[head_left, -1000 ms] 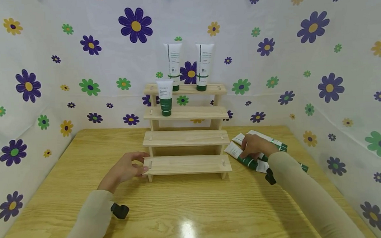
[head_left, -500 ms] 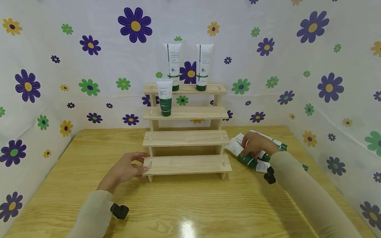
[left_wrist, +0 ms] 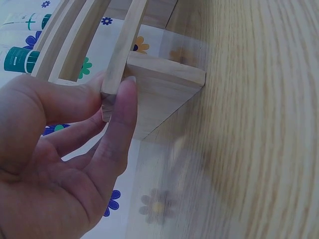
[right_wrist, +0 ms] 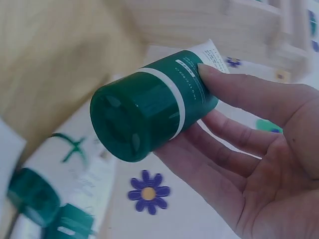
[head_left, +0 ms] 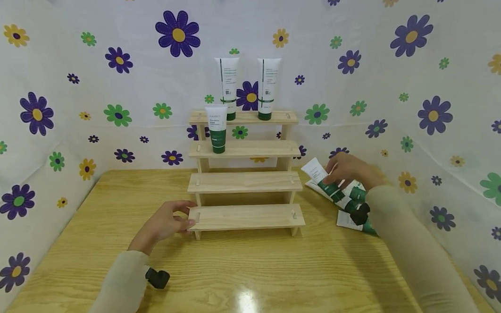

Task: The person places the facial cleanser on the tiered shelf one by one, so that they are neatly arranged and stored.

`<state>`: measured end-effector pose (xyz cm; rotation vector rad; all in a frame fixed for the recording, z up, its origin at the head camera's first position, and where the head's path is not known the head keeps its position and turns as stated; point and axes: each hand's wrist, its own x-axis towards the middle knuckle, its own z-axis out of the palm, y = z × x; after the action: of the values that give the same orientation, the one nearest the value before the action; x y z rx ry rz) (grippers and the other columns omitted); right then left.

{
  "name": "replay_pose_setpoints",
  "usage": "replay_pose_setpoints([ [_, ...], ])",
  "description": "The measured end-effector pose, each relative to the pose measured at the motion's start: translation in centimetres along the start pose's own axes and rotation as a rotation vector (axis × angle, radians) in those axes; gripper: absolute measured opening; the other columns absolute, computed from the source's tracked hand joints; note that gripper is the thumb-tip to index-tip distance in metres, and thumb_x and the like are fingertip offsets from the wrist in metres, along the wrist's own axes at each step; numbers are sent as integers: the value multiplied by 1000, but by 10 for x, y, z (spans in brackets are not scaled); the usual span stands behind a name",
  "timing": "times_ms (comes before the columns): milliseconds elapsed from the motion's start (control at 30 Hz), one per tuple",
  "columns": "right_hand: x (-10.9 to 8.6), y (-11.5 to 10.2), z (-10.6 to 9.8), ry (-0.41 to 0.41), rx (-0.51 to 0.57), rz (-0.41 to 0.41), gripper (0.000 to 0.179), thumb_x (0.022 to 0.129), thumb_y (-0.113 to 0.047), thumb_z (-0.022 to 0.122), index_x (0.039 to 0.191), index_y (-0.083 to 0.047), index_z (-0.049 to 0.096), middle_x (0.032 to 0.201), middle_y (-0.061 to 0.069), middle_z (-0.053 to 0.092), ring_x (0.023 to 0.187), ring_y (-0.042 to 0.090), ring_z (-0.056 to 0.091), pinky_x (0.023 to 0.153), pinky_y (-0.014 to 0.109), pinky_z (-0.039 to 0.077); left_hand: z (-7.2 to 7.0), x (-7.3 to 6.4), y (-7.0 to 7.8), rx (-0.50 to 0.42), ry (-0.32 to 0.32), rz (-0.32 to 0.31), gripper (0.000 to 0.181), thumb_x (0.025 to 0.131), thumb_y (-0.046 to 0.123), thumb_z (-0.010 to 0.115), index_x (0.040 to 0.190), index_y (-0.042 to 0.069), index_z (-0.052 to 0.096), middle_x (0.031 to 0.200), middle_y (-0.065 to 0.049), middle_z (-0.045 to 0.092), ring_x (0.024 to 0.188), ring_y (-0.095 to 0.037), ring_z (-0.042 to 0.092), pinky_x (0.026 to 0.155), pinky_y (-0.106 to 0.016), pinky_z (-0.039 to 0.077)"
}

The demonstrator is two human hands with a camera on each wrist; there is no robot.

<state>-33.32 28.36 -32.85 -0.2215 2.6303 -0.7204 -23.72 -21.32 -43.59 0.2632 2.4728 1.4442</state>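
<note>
My right hand pinches a white and green squeeze tube by its middle, lifted over the other tubes at the right of the stand. In the right wrist view the green cap of this tube faces the camera, with thumb and fingers on opposite sides. With thumb and fingers, my left hand grips the left end of the lowest step of the wooden stand. The left wrist view shows the step's edge between thumb and fingertips.
Two tall white tubes, one left and one right, stand on the top step. A smaller white and green tube stands on the step below. Several tubes lie on the table right of the stand, including one in front. Flowered cloth hangs behind.
My right hand has raised one tube from the pile and moved slightly back and right with it. The left hand keeps its grip on the stand.
</note>
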Motion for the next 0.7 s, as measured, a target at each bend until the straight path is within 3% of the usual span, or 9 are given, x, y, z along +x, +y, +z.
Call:
replay_pose_setpoints([
  [567, -23, -33, -37, 123, 86, -11, 52, 96, -21, 74, 131, 10, 52, 134, 36, 57, 110, 43, 70, 88, 45, 65, -1, 0, 0, 3, 0, 4, 54, 95, 3, 71, 145, -2, 52, 130, -28, 54, 86, -18, 70, 77, -38, 66],
  [700, -25, -41, -42, 152, 90, -25, 54, 96, -22, 75, 133, 9, 52, 135, 37, 58, 106, 40, 71, 86, 44, 65, 0, 0, 0, -5, -7, 10, 55, 95, 3, 71, 146, -4, 50, 131, -29, 53, 86, -19, 70, 78, -40, 66],
])
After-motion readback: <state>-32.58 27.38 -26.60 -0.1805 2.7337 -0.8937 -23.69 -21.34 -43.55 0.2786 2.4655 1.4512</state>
